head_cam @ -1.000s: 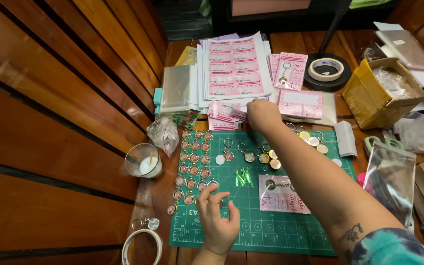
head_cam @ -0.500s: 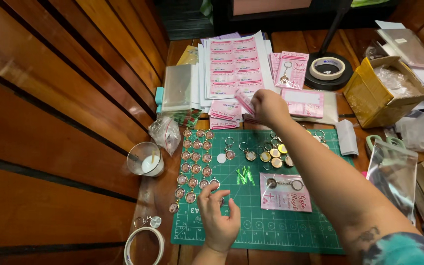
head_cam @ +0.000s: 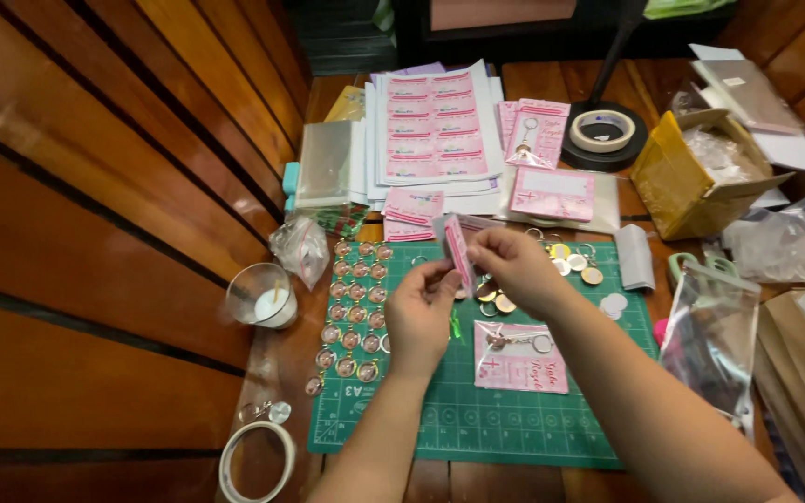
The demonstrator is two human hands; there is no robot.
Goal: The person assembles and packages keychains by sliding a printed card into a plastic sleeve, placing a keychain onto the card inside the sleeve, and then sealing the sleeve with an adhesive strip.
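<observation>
Both my hands meet above a green cutting mat [head_cam: 477,419]. My right hand [head_cam: 514,265] pinches a small pink card [head_cam: 458,250] held on edge, and my left hand [head_cam: 421,312] touches its lower part with thumb and fingers. Under them lie rows of round pink charms with gold rims [head_cam: 351,307] on the mat's left side. Gold round pieces [head_cam: 579,265] lie to the right of my hands. A pink backing card with a keyring [head_cam: 521,359] rests on the mat just below my right wrist.
Sheets of pink labels [head_cam: 435,126] and pink cards [head_cam: 552,194] lie at the back. A tape roll [head_cam: 603,130], an open cardboard box [head_cam: 691,177] and plastic bags [head_cam: 715,335] stand right. A clear cup [head_cam: 261,296] and another tape roll [head_cam: 255,461] sit left.
My right hand came back from the card stack holding a pink card. My left hand rose from the lower mat and joined it at the card.
</observation>
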